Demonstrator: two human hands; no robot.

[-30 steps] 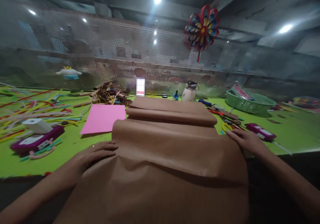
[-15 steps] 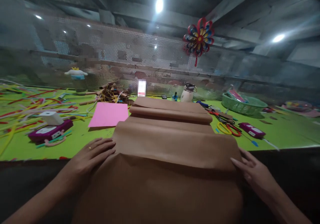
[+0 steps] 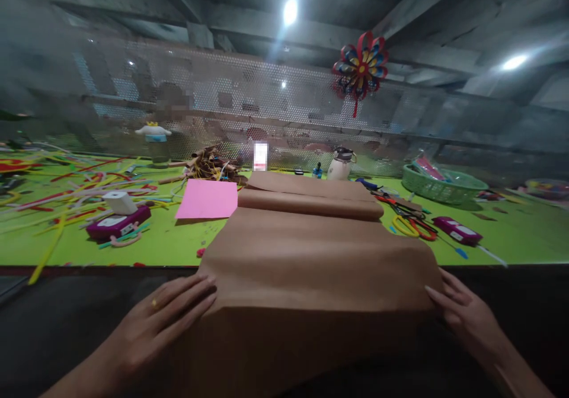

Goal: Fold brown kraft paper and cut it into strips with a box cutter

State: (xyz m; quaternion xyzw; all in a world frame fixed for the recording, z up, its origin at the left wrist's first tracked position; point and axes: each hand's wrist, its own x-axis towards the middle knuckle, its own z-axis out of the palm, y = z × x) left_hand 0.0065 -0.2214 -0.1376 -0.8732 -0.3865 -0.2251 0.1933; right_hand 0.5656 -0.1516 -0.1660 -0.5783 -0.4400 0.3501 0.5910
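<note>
A wide sheet of brown kraft paper (image 3: 320,261) stretches from the table toward me and bends down over the front edge. My left hand (image 3: 166,321) is closed on its left side, fingers lying on top and the thumb hidden. At the right side, my right hand (image 3: 471,315) pinches the paper's edge between thumb and fingers. Farther back, the paper forms a rolled fold across its width. Beside it on the left lies a square of pink paper (image 3: 207,199).
On the green table (image 3: 164,250) are scattered pipe cleaners (image 3: 80,196) and a purple device (image 3: 119,223) under a white adapter. To the right are scissors (image 3: 413,226), another purple device (image 3: 457,231) and a green basket (image 3: 444,184). A tumbler (image 3: 341,164) stands behind the paper.
Both hands have come closer to me and lower, drawing the paper with them. The raised fold between them has flattened out. The view has shifted slightly left.
</note>
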